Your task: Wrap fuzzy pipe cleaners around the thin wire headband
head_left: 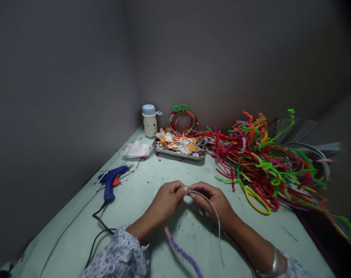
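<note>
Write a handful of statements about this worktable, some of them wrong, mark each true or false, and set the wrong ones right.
1. The left hand and right hand meet at the fingertips, holding a thin pale strand. True.
2. The bottle stands to the right of the metal tray. False: it stands to the left of it.
3. The blue glue gun lies on the left part of the table. True.
4. The bottle's lid is red. False: it is light blue.
5. A tangle of colorful fuzzy stems lies mostly to the right of the tray. True.
</note>
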A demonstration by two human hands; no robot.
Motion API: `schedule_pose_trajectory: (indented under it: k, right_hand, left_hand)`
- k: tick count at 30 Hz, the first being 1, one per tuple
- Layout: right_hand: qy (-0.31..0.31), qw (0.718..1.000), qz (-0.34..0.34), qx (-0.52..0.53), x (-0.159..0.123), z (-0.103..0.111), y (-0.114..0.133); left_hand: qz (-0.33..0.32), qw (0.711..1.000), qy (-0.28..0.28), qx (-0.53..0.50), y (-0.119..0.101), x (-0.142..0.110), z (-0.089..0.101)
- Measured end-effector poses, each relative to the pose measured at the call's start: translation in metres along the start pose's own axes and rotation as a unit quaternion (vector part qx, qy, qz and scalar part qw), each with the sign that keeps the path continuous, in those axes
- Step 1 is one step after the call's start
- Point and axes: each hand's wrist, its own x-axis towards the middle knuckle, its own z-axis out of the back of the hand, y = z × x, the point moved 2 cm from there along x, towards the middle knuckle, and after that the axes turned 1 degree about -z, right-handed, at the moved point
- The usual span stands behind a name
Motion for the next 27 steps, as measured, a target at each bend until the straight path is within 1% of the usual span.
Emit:
schedule_pose_trajectory:
  k: [3,5,12,18,27]
  right_hand:
    - [-0.016,0.997,0.056,-0.057,-0.0002,0.0017,0.0003]
    - [-0.017,0.993,0.078,-0.085,-0.0005,0.0026,-0.0008]
    - [-0.013,0.984,0.109,-0.139,-0.0014,0.0047,-0.0011]
    - [-0.005,0.975,0.14,-0.17,-0.0024,0.0047,0.0006]
    - [-0.001,0.96,0.205,-0.191,-0.0043,0.0048,0.0022]
  left_hand:
    - [0.007,1.0,0.004,0.0,0.0008,0.0,-0.0003]
    - [0.01,1.0,0.006,-0.001,0.0005,0.0,-0.0003]
    - [0.015,1.0,0.012,0.011,-0.0027,-0.0007,0.0001]
    - [0.029,0.999,0.025,-0.004,-0.0025,-0.0005,0.0011]
    - [0.034,0.998,0.052,-0.027,-0.0041,-0.0005,0.0043]
